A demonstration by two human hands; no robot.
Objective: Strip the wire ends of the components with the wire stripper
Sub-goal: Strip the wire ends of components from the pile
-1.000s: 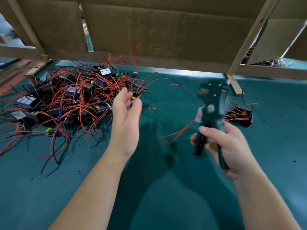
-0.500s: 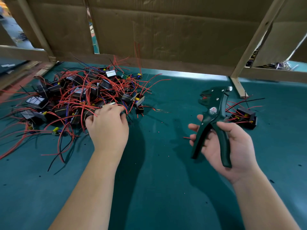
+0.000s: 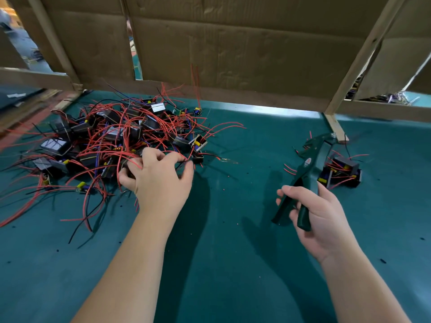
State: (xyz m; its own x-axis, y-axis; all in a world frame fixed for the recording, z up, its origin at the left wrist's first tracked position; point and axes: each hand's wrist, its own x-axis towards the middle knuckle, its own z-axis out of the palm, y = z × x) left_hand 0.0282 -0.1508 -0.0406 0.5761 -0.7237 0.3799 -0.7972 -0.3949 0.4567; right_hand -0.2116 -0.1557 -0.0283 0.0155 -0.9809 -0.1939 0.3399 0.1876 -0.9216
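We looked down at a table covered in teal felt and dotted with small dark specks. Behind it stood a wall of creased brown cardboard sheets fixed to a pale wooden frame, with one slanted post meeting the felt at the right. Through a narrow gap between two sheets we glimpsed a lit space beyond. A bright strip of light lay under the cardboard's lower edge.

**Heap left, stripper right**

The heap of components lies at the left of the bench, with the left hand at its near edge. At right, the right hand holds the wire stripper, with a small cluster just beside it. The cardboard wall stands behind.
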